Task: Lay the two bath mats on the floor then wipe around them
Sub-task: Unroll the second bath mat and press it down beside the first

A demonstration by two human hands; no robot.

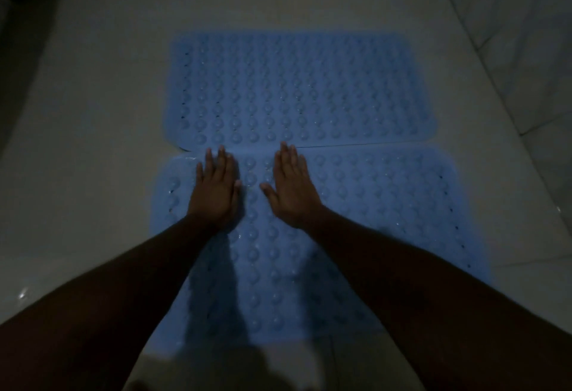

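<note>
Two blue rubber bath mats with rows of raised bumps lie flat on the pale tiled floor, one behind the other. The far mat (297, 87) sits toward the back wall. The near mat (387, 202) butts against its front edge, and the two meet along a thin seam. My left hand (216, 189) lies palm down on the near mat close to the seam, fingers together and flat. My right hand (291, 186) rests palm down beside it, thumb spread toward the left hand. Neither hand holds anything.
The light is dim. Pale floor tiles (93, 112) surround the mats on the left, right and back. A tiled wall (520, 19) rises at the right and another along the back. A wet glint (22, 294) shows on the floor at the lower left.
</note>
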